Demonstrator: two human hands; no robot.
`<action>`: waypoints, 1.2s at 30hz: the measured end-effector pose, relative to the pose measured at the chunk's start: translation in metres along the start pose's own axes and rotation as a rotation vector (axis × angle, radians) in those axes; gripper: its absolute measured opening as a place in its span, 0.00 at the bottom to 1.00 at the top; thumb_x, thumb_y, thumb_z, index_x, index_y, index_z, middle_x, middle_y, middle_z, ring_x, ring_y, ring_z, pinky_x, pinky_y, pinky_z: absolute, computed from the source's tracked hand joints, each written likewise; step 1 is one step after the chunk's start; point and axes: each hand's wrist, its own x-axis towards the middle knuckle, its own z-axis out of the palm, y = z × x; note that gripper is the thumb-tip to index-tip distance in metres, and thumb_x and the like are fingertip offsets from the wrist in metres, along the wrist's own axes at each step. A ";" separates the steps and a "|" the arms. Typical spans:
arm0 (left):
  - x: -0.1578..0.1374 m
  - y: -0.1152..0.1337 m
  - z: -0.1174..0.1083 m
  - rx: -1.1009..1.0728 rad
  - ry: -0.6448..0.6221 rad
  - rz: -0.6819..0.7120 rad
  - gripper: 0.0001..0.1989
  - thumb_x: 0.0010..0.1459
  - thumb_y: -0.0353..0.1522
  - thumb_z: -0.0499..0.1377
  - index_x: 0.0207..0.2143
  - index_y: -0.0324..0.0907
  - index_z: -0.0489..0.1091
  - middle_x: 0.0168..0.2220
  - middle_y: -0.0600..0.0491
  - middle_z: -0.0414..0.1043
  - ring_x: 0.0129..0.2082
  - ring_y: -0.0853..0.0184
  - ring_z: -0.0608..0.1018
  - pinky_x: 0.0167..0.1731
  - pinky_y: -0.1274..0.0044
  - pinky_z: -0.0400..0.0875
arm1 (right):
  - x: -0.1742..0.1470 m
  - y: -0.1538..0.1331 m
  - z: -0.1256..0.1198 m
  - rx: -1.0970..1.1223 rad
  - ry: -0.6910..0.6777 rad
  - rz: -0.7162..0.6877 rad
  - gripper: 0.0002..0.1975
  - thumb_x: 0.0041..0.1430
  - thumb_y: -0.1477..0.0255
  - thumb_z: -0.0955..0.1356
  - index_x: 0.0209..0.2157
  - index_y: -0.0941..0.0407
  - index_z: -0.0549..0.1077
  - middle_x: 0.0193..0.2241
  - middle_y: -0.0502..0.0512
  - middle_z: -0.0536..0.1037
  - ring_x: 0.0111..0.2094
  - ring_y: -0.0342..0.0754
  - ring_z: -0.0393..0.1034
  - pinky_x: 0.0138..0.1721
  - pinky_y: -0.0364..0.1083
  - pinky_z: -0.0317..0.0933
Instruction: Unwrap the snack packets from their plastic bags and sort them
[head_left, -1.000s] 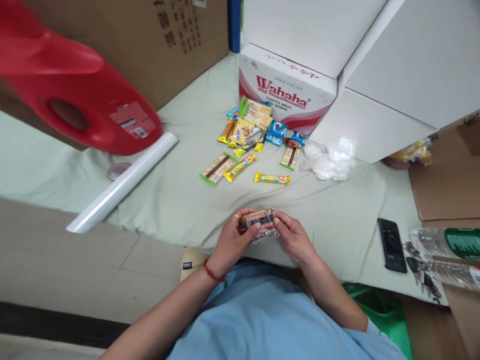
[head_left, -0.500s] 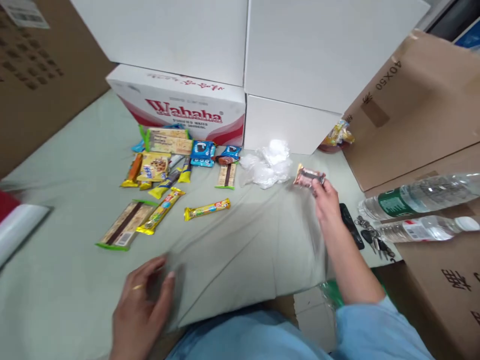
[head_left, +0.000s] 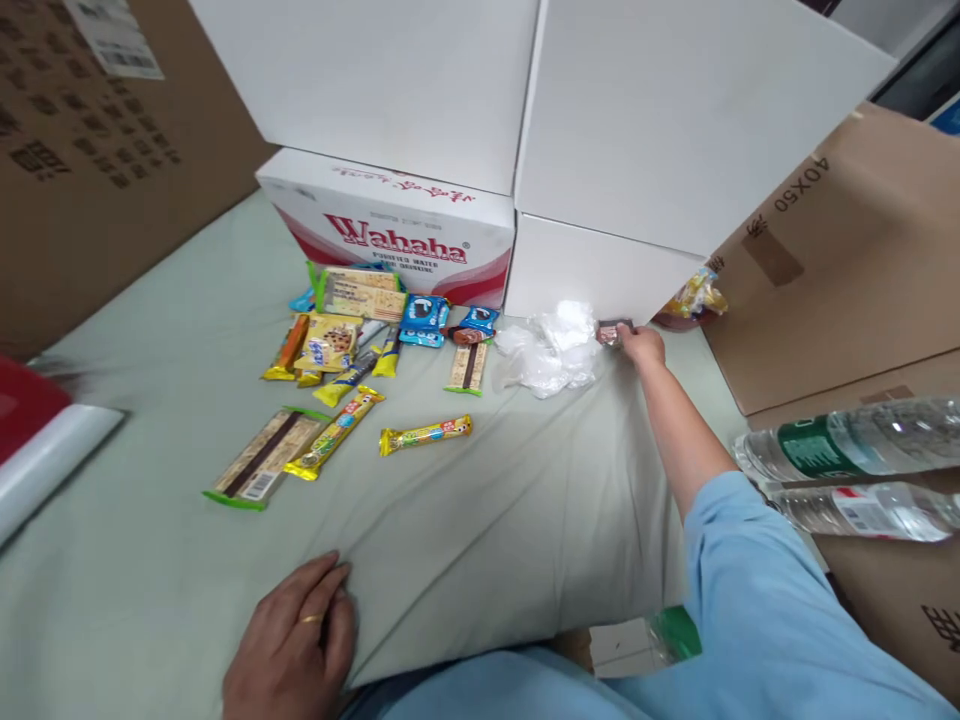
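Observation:
My right hand (head_left: 642, 345) is stretched out to the far right of the table, fingers closed on a small snack in a brown and pinkish wrapper (head_left: 613, 332). Just left of it lies a crumpled clear plastic bag (head_left: 551, 350). My left hand (head_left: 292, 640) rests on the cloth near the front edge, its fingers together and loosely curled, with nothing visible in them. Beyond it are a yellow snack bar (head_left: 425, 435), another yellow bar (head_left: 335, 433) and a long cracker pack with green ends (head_left: 264, 455).
Several more wrapped snacks, including a yellow cookie pack (head_left: 330, 345) and a blue packet (head_left: 424, 318), lie before the Wahaha carton (head_left: 405, 235). White boxes (head_left: 697, 120) stand behind. Water bottles (head_left: 862, 440) and a brown carton (head_left: 817, 260) flank the right side.
My right hand has moved farther away with the wrapped snack, to the plastic bag's right edge. My left hand's thumb and fingers have drawn together. The view has shifted slightly.

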 end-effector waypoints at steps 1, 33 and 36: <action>0.000 0.000 0.000 -0.009 0.008 -0.002 0.09 0.62 0.26 0.59 0.46 0.41 0.70 0.45 0.43 0.76 0.42 0.59 0.79 0.47 0.66 0.74 | -0.004 -0.002 -0.004 -0.039 0.056 0.000 0.20 0.60 0.58 0.70 0.41 0.62 0.77 0.44 0.70 0.76 0.50 0.61 0.70 0.50 0.57 0.66; 0.068 0.032 0.024 -1.679 -0.189 -1.068 0.28 0.47 0.53 0.69 0.35 0.41 0.67 0.21 0.62 0.62 0.18 0.76 0.62 0.16 0.83 0.52 | -0.346 -0.068 0.088 0.885 -0.918 -0.238 0.19 0.59 0.55 0.72 0.43 0.55 0.79 0.28 0.49 0.77 0.28 0.45 0.65 0.33 0.44 0.60; 0.063 0.036 0.032 -1.647 -0.074 -1.045 0.26 0.45 0.49 0.71 0.33 0.42 0.65 0.23 0.62 0.62 0.19 0.77 0.63 0.17 0.82 0.55 | -0.346 -0.065 0.087 0.800 -0.880 -0.311 0.18 0.61 0.55 0.70 0.43 0.55 0.79 0.28 0.49 0.75 0.27 0.45 0.63 0.31 0.44 0.58</action>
